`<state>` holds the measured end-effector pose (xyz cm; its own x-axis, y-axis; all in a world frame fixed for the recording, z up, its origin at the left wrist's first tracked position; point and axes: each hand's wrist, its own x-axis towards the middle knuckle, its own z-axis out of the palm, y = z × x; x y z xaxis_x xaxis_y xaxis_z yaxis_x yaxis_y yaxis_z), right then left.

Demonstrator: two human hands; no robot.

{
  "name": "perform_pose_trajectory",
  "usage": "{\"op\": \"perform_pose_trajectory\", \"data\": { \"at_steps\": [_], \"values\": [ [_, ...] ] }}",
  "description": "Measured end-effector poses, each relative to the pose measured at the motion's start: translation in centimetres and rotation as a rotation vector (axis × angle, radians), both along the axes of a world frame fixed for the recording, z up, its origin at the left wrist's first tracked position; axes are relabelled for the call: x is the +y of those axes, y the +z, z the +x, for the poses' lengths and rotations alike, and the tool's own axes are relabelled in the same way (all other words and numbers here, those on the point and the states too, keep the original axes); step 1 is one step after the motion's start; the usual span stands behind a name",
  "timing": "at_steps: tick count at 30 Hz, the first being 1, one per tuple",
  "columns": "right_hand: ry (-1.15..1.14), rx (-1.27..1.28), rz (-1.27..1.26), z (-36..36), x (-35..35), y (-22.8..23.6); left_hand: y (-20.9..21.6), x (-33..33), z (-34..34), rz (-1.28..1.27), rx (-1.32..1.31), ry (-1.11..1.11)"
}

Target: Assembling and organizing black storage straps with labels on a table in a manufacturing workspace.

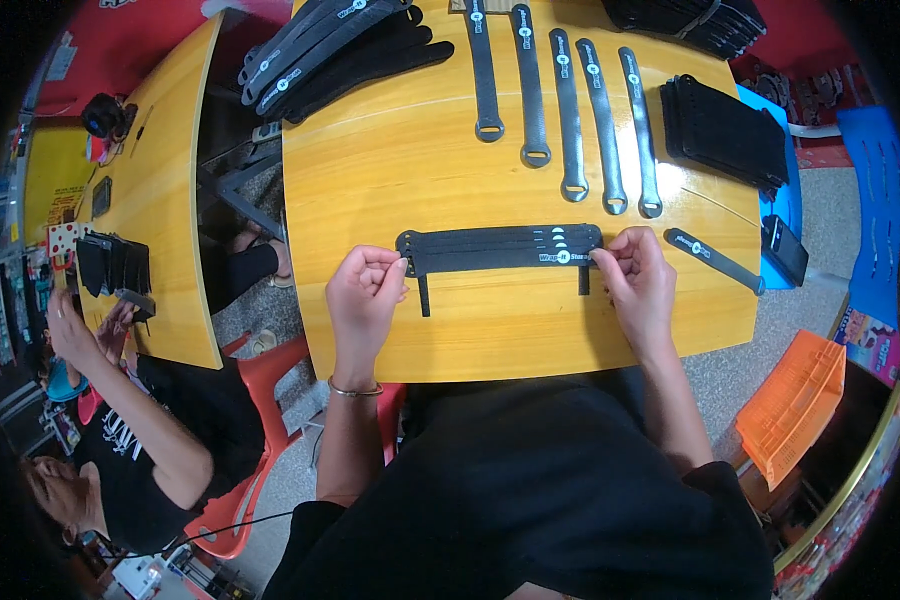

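A flat stack of black straps (470,250) with printed ends lies crosswise on the yellow table in front of me. My left hand (365,295) pinches its left end, where the slotted loops are, between thumb and fingers. At the other end, my right hand (637,285) closes thumb and fingers on the printed tips. Two narrow black strips (425,295) stick out from beneath the stack on its near side. Beyond it, several single straps (567,120) are laid side by side, loops toward me. One more strap (715,260) lies slanted right of my right hand.
A heap of straps (345,60) fills the table's back left; a bundled black stack (725,135) lies at the right. Past the right edge are a blue chair (782,215) and an orange crate (795,405). A co-worker's hands (90,325) are at another table, left.
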<state>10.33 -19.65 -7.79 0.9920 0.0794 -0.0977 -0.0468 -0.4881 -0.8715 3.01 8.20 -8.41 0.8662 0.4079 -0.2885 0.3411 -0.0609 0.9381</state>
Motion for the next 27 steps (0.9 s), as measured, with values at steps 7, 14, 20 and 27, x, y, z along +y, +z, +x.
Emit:
{"op": "perform_pose_trajectory", "data": {
  "at_steps": [7, 14, 20, 27],
  "values": [
    [-0.005, 0.009, 0.003, 0.03, 0.02, 0.17, 0.13, -0.06, 0.04, 0.009, -0.009, -0.006],
    [-0.002, -0.013, -0.016, 0.06, 0.01, -0.01, -0.05, -0.1, 0.07, 0.018, -0.026, -0.007],
    [-0.007, -0.015, -0.021, 0.04, 0.04, -0.05, 0.02, -0.17, 0.04, 0.035, -0.017, -0.006],
    [-0.013, -0.024, -0.044, 0.08, 0.32, 0.08, 0.15, -0.11, 0.09, 0.041, -0.014, 0.006]
  ]
}}
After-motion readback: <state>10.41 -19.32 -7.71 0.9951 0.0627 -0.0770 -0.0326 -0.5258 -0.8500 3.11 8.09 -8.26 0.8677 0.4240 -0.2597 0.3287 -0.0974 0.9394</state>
